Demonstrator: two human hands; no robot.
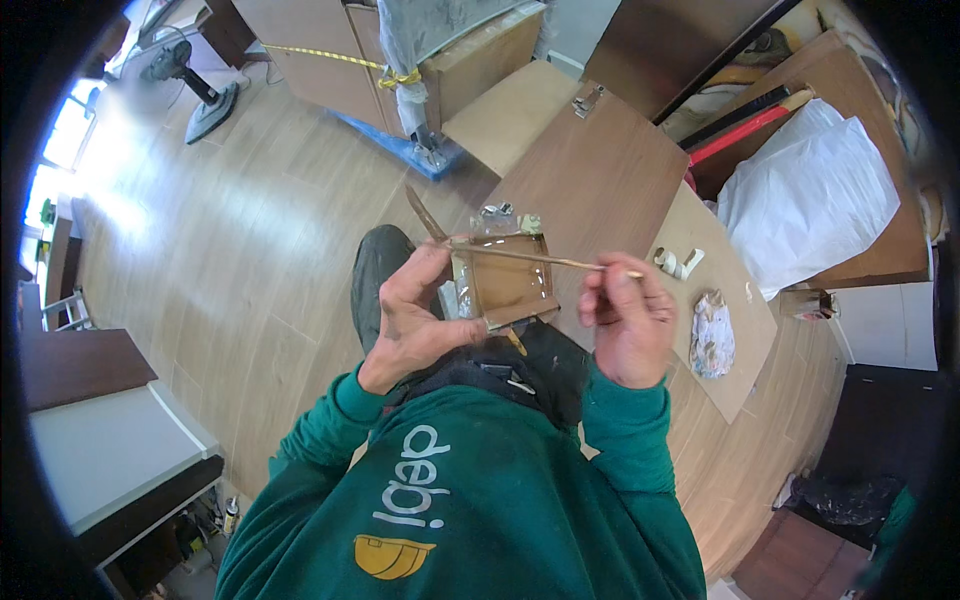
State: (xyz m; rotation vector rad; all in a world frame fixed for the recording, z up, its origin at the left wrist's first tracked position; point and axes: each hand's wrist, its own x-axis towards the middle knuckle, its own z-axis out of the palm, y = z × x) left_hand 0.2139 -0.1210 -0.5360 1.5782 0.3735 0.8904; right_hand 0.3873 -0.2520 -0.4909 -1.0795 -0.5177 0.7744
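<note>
My left hand (415, 315) is closed on the left and near sides of a small brown tray-like piece (510, 275) with shiny clear plastic at its edges. A narrow pointed brown strip (424, 212) juts out beyond its fingers. Between the fingertips of my right hand (632, 318) is a thin wooden stick (560, 261), which crosses above the tray toward my left fingers. Where the stick's far end meets the strip is hard to make out. Crumpled clear plastic (495, 212) lies just past the tray.
Beyond my lap lies a brown wood panel (590, 165) with a metal hinge (588, 98). To the right are a whitish roll (670, 262), a stained rag (712, 340), a white plastic bag (810, 200) and a glass jar (806, 304). A fan (190, 80) stands far left.
</note>
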